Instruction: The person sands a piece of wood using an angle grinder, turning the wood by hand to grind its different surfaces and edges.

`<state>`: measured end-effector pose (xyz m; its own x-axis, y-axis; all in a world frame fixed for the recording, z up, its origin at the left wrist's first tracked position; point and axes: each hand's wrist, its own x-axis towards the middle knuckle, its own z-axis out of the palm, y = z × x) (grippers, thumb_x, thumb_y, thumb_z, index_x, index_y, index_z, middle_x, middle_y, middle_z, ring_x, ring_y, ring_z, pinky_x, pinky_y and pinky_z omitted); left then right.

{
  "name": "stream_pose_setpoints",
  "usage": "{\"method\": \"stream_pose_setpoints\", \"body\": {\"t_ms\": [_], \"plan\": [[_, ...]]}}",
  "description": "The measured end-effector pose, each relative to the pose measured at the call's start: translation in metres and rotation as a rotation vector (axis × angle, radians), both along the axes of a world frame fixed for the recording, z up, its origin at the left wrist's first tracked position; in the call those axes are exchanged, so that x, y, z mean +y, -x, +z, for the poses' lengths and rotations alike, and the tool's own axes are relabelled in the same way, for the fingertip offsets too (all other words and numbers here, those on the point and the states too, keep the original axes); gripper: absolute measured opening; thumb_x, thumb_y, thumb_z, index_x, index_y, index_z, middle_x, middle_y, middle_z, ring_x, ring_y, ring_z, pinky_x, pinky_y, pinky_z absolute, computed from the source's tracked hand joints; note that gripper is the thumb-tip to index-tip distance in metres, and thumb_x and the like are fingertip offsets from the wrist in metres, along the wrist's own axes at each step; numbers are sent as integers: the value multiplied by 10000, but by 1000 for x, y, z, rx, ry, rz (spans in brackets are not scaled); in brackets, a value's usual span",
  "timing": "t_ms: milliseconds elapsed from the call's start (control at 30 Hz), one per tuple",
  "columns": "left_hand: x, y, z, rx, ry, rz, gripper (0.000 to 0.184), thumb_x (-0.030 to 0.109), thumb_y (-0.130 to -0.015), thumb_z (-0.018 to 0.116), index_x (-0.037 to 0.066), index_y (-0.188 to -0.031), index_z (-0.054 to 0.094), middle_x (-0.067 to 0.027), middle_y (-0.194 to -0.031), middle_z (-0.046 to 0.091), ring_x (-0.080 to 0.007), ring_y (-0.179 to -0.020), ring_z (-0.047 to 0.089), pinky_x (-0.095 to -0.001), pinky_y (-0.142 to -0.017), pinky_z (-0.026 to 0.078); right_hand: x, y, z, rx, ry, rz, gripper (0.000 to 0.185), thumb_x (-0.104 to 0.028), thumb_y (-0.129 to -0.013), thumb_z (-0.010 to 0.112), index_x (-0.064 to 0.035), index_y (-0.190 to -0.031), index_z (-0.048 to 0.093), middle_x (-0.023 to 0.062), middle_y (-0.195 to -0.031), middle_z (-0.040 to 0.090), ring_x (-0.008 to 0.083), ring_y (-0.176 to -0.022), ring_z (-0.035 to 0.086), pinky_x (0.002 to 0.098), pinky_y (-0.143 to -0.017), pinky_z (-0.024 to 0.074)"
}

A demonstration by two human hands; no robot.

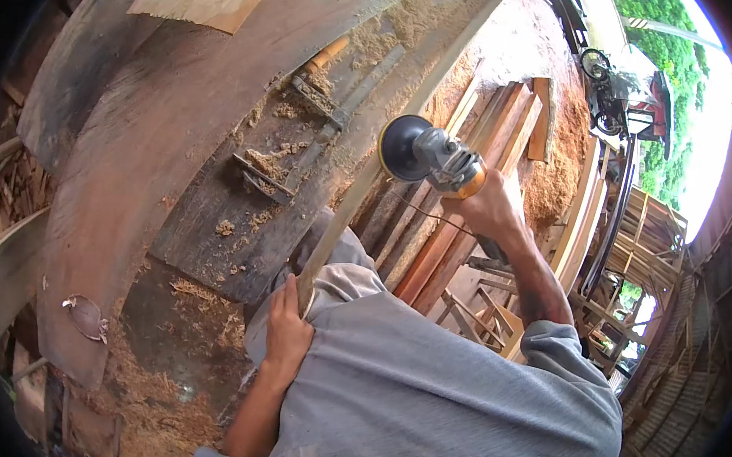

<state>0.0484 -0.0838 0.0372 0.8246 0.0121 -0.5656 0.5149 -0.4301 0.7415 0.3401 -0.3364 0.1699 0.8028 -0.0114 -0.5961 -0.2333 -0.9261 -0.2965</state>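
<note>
A power sander (pixel 446 165) with a round dark pad (pixel 405 148) is gripped by my right hand (pixel 488 207), its fingers wrapped round the orange and grey body. The pad's edge is against or just over a long pale wooden strip (pixel 351 202); contact is hard to tell. That strip runs from my waist up toward the top right. My left hand (pixel 286 329) is closed round the strip's near end, close to my shirt.
A metal clamp (pixel 341 115) and sawdust lie on the wooden workbench (pixel 195 96). Stacked planks (pixel 436 266) are beyond the strip, beside a sawdust heap (pixel 562 181). A motorcycle (pixel 607 97) stands at the upper right. The sander's thin cord hangs near the planks.
</note>
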Motion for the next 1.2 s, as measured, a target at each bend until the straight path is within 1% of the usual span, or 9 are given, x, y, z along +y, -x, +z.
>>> {"method": "stream_pose_setpoints", "body": {"t_ms": [133, 267, 367, 500, 733, 800, 900, 933, 1200], "plan": [[-1, 2, -2, -6, -22, 8, 774, -119, -782, 567, -72, -1538, 410, -307, -1369, 579, -480, -1282, 543, -491, -1092, 465, 0, -30, 4, -36, 5, -26, 356, -181, -733, 810, 23, -1005, 707, 88, -808, 728, 170, -710, 684, 372, -674, 562], [-1, 2, -3, -19, -6, 33, 775, -121, -780, 555, -68, -1539, 410, -320, -1379, 572, -495, -1269, 552, -499, -1084, 470, -24, -63, -5, -52, 68, 5, 373, -197, -723, 813, 26, -1001, 706, 101, -804, 725, 178, -689, 684, 379, -637, 559], [-2, 4, -6, -59, -17, 37, 775, -125, -777, 539, -69, -1539, 408, -326, -1389, 567, -507, -1258, 557, -504, -1081, 471, -51, -90, -24, -143, -6, 78, 385, -213, -712, 819, 28, -993, 714, 109, -805, 728, 187, -699, 693, 380, -646, 564], [-1, 0, 2, -45, -23, 34, 777, -128, -774, 527, -66, -1539, 410, -321, -1357, 579, -511, -1234, 559, -510, -1063, 475, -48, -119, -13, -152, 70, 32, 394, -226, -709, 813, 15, -1008, 728, 105, -813, 734, 195, -719, 708, 373, -669, 572], [0, 3, 1, -93, -62, -6, 803, -118, -762, 554, -58, -1548, 407, -298, -1292, 597, -491, -1193, 559, -504, -1036, 480, -56, -156, -7, -191, 37, 68, 339, -248, -721, 824, -1, -938, 743, 86, -802, 726, 165, -709, 699, 353, -661, 573], [0, 3, 3, -89, -61, -9, 814, -116, -757, 561, -57, -1553, 402, -294, -1292, 596, -485, -1195, 560, -500, -1038, 479, -53, -151, -13, -177, 38, -28, 348, -250, -723, 827, 9, -939, 740, 83, -800, 725, 171, -705, 701, 358, -651, 575], [3, 3, 9, -65, -51, -15, 832, -112, -750, 574, -58, -1560, 393, -289, -1295, 595, -476, -1199, 562, -495, -1042, 478, -54, -121, -18, -160, 34, 59, 343, -260, -730, 809, 15, -927, 753, 102, -801, 733, 181, -705, 704, 367, -645, 579], [4, 2, 9, -56, -40, -23, 838, -111, -748, 580, -60, -1562, 390, -288, -1298, 594, -472, -1201, 564, -494, -1044, 478, -60, -114, -25, -123, -15, -5, 350, -252, -720, 812, 21, -933, 761, 117, -804, 741, 186, -699, 705, 371, -648, 583], [7, 0, 7, -102, -84, -83, 827, -120, -741, 578, -109, -1544, 380, -316, -1271, 593, -482, -1196, 567, -494, -1048, 476, -17, -43, -10, -118, -47, 17, 398, -226, -693, 831, 14, -996, 736, 105, -807, 741, 188, -711, 718, 375, -680, 581]]}}
